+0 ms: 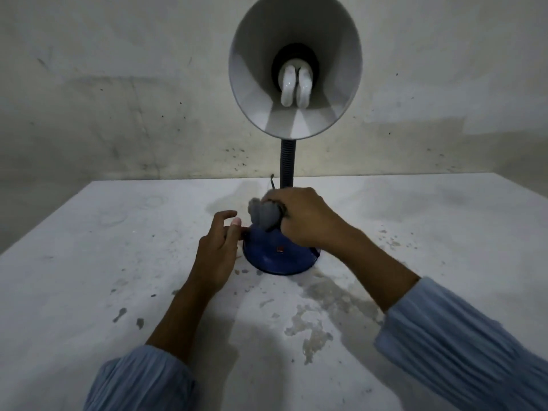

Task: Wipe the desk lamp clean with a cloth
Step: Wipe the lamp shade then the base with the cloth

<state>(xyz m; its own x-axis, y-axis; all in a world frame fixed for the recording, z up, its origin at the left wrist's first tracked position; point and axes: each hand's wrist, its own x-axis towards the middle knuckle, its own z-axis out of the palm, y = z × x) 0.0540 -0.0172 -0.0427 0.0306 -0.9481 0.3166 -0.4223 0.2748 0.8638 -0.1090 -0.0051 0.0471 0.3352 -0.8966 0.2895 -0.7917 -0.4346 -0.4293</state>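
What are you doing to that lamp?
A person is cleaning a lamp that stands on a stained white table. The right hand grips a bunched grey cloth and holds it against the top of the blue base, where the black neck comes up. The left hand steadies the base from the side with its fingertips. The shade faces the camera, with a white bulb inside.

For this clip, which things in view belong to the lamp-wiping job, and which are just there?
Part of the job:
desk lamp
grey cloth, bunched in the right hand
left hand, steadying the base

Just there:
white table, stained
marked wall
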